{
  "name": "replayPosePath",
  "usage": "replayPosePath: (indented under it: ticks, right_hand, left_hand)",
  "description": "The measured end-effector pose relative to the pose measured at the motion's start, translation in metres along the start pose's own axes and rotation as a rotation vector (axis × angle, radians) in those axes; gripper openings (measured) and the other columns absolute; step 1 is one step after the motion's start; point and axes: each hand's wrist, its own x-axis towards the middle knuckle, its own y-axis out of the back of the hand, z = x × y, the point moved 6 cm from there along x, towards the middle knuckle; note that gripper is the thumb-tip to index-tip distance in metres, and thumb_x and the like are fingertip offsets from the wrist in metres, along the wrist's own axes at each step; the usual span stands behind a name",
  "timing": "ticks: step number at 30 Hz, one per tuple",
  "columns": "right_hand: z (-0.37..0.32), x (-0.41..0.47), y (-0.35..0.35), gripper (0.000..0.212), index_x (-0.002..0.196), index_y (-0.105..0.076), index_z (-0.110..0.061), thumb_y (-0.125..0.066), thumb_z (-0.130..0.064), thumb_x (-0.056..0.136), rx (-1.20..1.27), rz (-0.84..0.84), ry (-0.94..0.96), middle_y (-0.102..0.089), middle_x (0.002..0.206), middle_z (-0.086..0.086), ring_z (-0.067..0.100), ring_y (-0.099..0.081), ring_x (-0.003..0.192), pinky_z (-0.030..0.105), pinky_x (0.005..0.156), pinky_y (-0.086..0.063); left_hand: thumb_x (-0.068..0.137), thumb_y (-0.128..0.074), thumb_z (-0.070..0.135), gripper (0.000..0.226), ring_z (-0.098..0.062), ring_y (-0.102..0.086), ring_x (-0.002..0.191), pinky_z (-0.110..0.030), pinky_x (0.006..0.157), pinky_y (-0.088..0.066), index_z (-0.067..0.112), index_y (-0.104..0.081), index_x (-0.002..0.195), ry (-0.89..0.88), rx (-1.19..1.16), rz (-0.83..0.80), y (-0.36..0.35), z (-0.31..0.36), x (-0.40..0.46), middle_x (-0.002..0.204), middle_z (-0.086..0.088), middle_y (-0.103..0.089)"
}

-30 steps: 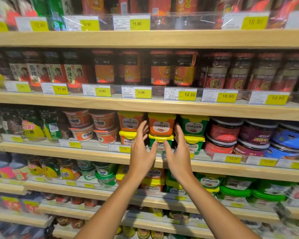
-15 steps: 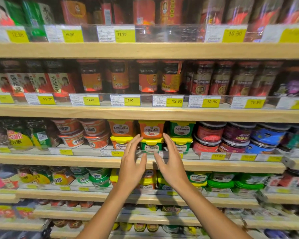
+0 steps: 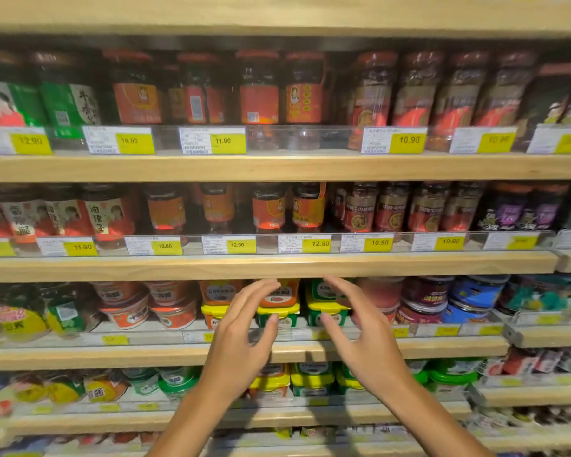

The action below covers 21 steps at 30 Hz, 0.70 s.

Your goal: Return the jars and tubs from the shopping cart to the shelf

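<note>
**A:** Tubs first, going left to right: on your third shelf [image 3: 244, 352] down there's a yellow-label jar [image 3: 22, 323] at the far left, then stacked orange-red round tubs [image 3: 126, 313], then the square ones. Where's the one you were handling?

**B:** Looks like the orange tub [image 3: 279, 293] sitting on top of a green tub with a yellow lid [image 3: 279, 316], right between your hands, back on the shelf.

**A:** And your grip?

**B:** Your left hand [image 3: 241, 344] is wide, fingers spread and gently curved, holding nothing, just in front of the stack. Can't tell if the fingertips touch the orange tub. Your right hand [image 3: 366, 338] mirrors it, also wide and empty, hovering in front of the next stack, another green tub [image 3: 323, 311] with a yellow lid.

**A:** Further right?

**B:** Dark red round tubs [image 3: 422, 296], then blue ones [image 3: 472, 295]. Yellow price tags [image 3: 315, 244] run along the shelf above, with blurry red-label jars [image 3: 267, 209] behind them.
</note>
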Motion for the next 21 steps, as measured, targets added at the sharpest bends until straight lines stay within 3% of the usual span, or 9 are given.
replayPosePath:
  ticks: [5,10,16,21]
  right_hand:
    - [-0.02,0.024,0.026,0.052,0.147,-0.042,-0.035,-0.061,-0.03,0.099,-0.114,0.005,0.151,-0.042,0.148,-0.027,-0.008,-0.035,0.139,0.021,0.109,-0.04]
    - [-0.032,0.06,0.025,0.052,0.148,-0.041,-0.03,-0.057,-0.036,0.099,-0.271,-0.065,0.268,-0.042,0.15,-0.017,0.0,-0.034,0.14,0.009,0.114,-0.018]
    - [-0.036,0.087,0.009,0.056,0.151,-0.038,-0.025,-0.055,-0.036,0.099,-0.371,-0.109,0.321,-0.039,0.155,-0.009,0.009,-0.03,0.146,0.03,0.121,-0.025]
    - [-0.036,0.097,-0.001,0.058,0.151,-0.037,-0.023,-0.053,-0.038,0.098,-0.442,-0.105,0.33,-0.04,0.154,-0.008,0.01,-0.029,0.146,0.033,0.122,-0.026]
  left_hand:
    - [0.097,-0.063,0.013,0.044,-0.004,-0.045,0.136,-0.022,0.113,-0.035,0.026,-0.054,0.139,-0.116,0.106,0.044,0.012,0.03,0.028,0.141,0.015,-0.052]
    - [0.098,-0.061,0.018,0.039,-0.005,-0.045,0.134,-0.023,0.112,-0.036,0.022,-0.056,0.136,-0.133,0.267,0.056,0.018,0.045,0.062,0.139,0.011,-0.054]
    - [0.098,-0.059,0.026,0.04,-0.004,-0.043,0.134,-0.027,0.112,-0.038,0.023,-0.054,0.137,-0.127,0.393,-0.012,0.015,0.035,0.08,0.139,0.011,-0.053]
    - [0.097,-0.059,0.026,0.042,-0.005,-0.042,0.134,-0.025,0.11,-0.039,0.023,-0.053,0.138,-0.157,0.389,-0.04,0.011,0.023,0.094,0.139,0.012,-0.053]
